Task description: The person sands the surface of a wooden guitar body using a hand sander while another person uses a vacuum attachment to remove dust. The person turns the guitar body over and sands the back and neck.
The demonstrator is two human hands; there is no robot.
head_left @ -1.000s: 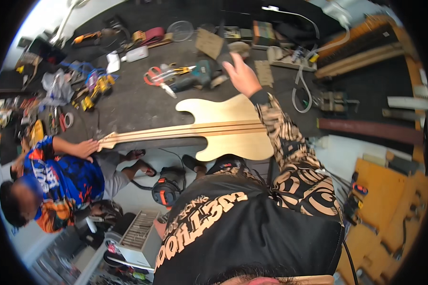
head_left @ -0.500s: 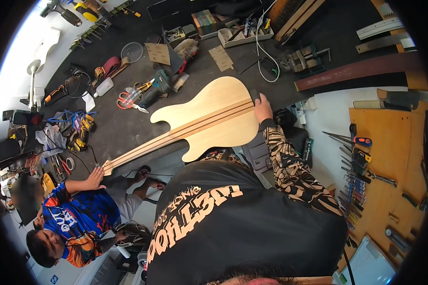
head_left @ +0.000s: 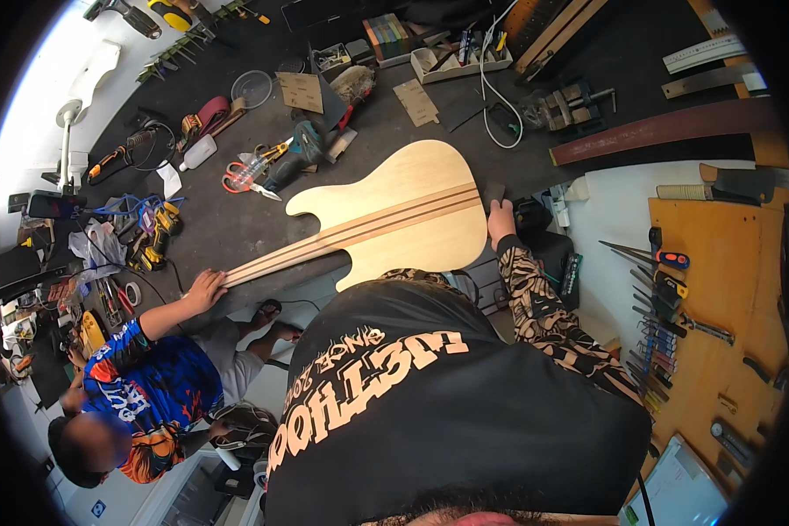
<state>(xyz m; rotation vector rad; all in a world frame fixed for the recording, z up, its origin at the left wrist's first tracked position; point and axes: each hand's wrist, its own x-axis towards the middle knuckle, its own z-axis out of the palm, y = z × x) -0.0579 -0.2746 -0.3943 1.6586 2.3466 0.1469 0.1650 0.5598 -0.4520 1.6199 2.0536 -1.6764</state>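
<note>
A pale wooden guitar body (head_left: 412,215) with its neck lies on the dark workbench, striped lengthwise in darker wood. Beside the body's right end is my right hand (head_left: 501,221), its fingers closed on a small dark flat piece (head_left: 494,191) whose exact kind I cannot make out. The hand seems just off the wood's edge. My left hand does not show. A co-worker's hand (head_left: 205,289) is wrapped over the far left end of the neck and hides that end.
Scissors (head_left: 247,177), a teal power tool (head_left: 302,149) and sandpaper sheets (head_left: 416,102) lie beyond the guitar. A yellow drill (head_left: 158,235) stands among clutter at left. A co-worker in a blue shirt (head_left: 162,377) sits at lower left. Tools hang on the wooden board (head_left: 728,289) at right.
The co-worker's hand has moved up from beside the neck's end onto it. My right hand has drawn slightly away from the body's end with the dark piece. The view has shifted a little.
</note>
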